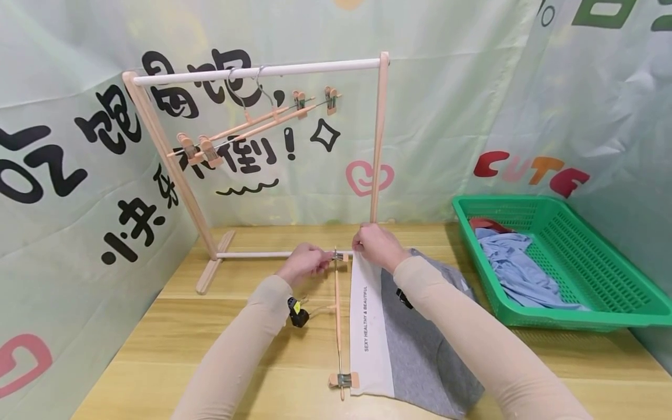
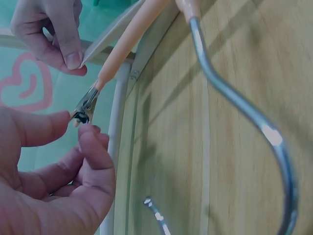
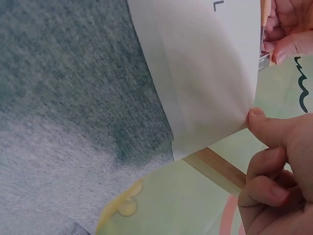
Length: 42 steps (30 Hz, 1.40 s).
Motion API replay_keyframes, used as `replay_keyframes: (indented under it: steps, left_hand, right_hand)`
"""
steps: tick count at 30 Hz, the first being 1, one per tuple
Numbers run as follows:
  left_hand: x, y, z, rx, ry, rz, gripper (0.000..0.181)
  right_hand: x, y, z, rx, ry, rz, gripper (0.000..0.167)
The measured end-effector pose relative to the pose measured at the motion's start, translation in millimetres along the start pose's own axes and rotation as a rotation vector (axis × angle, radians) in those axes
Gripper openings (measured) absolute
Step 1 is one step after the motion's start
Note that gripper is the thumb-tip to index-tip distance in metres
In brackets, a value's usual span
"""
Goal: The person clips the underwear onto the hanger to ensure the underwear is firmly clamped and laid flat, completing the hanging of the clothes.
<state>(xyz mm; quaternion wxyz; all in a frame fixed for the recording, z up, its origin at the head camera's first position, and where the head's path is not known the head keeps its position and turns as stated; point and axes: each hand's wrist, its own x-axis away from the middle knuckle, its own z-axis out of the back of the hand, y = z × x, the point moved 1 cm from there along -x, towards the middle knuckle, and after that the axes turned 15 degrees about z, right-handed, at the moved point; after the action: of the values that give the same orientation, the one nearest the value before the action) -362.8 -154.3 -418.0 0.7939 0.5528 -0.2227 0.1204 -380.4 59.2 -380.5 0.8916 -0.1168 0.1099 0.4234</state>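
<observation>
A pink clip hanger (image 1: pixel 338 315) lies along the left edge of a grey garment (image 1: pixel 420 332) with a wide, lettered white waistband (image 1: pixel 370 326). My left hand (image 1: pixel 307 259) pinches the hanger's far clip (image 2: pixel 84 110) between thumb and fingers. At the far corner of the waistband, my right hand (image 1: pixel 380 246) pinches the white fabric, just right of that clip. The hanger's near clip (image 1: pixel 343 380) overlaps the waistband's near corner; its grip on the cloth is hard to tell. The metal hook (image 2: pixel 244 107) points left, towards my left wrist.
Behind my hands stands a wooden rack (image 1: pixel 379 140) with a white top bar (image 1: pixel 315 68), from which two pink clip hangers (image 1: pixel 262 123) hang. A green basket (image 1: pixel 572 318) at the right contains blue cloth (image 1: pixel 517 271) and a reddish piece (image 1: pixel 490 225). Printed curtains surround the wooden table (image 1: pixel 252 338).
</observation>
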Motion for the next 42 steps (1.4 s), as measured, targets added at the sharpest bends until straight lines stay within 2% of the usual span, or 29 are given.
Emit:
replay_keyframes:
  steps: [5,10,27,32,42]
  left_hand:
    - [0.9,1.4,-1.4,0.037,0.051,-0.012,0.022]
    - [0.4,1.5,-3.1,0.100,0.059,-0.006,0.012]
    - [0.7,8.8,-10.8,0.138,0.026,-0.055,0.012]
    - [0.4,11.6,-13.8,0.130,0.030,-0.060,0.011]
    - [-1.0,11.2,-18.1,0.108,-0.001,-0.061,0.011]
  right_hand:
    - [-0.4,-0.1,3.5,-0.030,-0.011,-0.029,0.016]
    - [-0.7,0.2,4.1,-0.042,-0.019,-0.048,0.016]
    - [-2.5,0.9,7.1,-0.028,-0.011,-0.059,0.011]
    - [-2.9,2.6,6.9,-0.033,-0.016,-0.062,0.011]
    - [-1.7,4.7,8.6,-0.074,-0.001,-0.094,0.014]
